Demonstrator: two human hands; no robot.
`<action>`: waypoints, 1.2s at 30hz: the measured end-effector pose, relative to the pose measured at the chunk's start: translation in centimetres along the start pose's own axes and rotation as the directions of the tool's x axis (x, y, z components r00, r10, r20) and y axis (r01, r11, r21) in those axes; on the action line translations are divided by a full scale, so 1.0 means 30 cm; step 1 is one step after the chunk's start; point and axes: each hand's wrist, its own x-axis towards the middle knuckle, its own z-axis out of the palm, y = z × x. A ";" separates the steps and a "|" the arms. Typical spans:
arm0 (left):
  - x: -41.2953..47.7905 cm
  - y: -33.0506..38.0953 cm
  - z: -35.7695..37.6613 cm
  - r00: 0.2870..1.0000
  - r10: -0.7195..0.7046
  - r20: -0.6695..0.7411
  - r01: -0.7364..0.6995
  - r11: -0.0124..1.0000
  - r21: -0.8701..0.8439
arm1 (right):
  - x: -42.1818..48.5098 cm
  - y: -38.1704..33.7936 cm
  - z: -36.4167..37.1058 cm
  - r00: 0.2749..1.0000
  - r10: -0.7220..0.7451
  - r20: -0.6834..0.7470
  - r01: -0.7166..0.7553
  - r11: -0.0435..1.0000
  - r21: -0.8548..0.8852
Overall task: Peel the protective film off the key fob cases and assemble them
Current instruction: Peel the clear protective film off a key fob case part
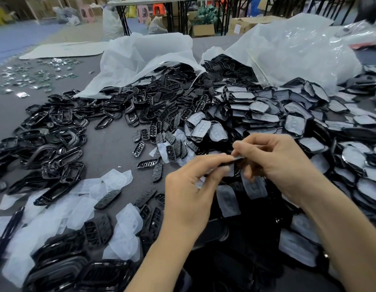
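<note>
1. Left hand (189, 190) and right hand (277, 163) meet over the near middle of the grey table (111, 144). Both pinch one thin black key fob case part (235, 160), seen edge-on between the fingertips: left thumb and forefinger grip its left end, right thumb and forefinger its right end. Whether film remains on it cannot be told.
2. Directly under the hands: dark case parts, some with pale film, e.g. one film-covered piece (227, 200).
3. Near left: loose peeled film sheets (117, 178) scattered among black button inserts (107, 199) and glossy frames.
4. Left mid-distance: spread of black ring-shaped case frames (56, 144).
5. Right, near to mid: big heap of film-covered case shells (288, 114), stacked and overlapping.
6. Centre, farther: small black button inserts spilling from two open white plastic bags (145, 53), lying on their sides.
7. Far left: small shiny metal bits (35, 74) strewn on the table; flat white sheet (63, 50) beyond.
8. Background: cardboard boxes (204, 28), stools, table legs.
</note>
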 end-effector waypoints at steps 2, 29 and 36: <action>0.007 0.011 -0.008 0.975 -0.213 -0.069 0.190 0.949 -0.251 | 0.000 -0.005 0.004 0.999 -0.010 0.049 0.006 0.996 0.084; 0.018 0.043 -0.036 0.732 -0.614 0.297 0.585 0.342 -0.735 | -0.006 0.033 0.070 0.993 -0.007 0.122 -0.055 0.868 0.494; 0.014 0.019 -0.044 0.801 -0.552 0.230 0.544 0.513 -0.664 | -0.006 0.042 0.085 0.988 -0.047 0.145 -0.026 0.884 0.467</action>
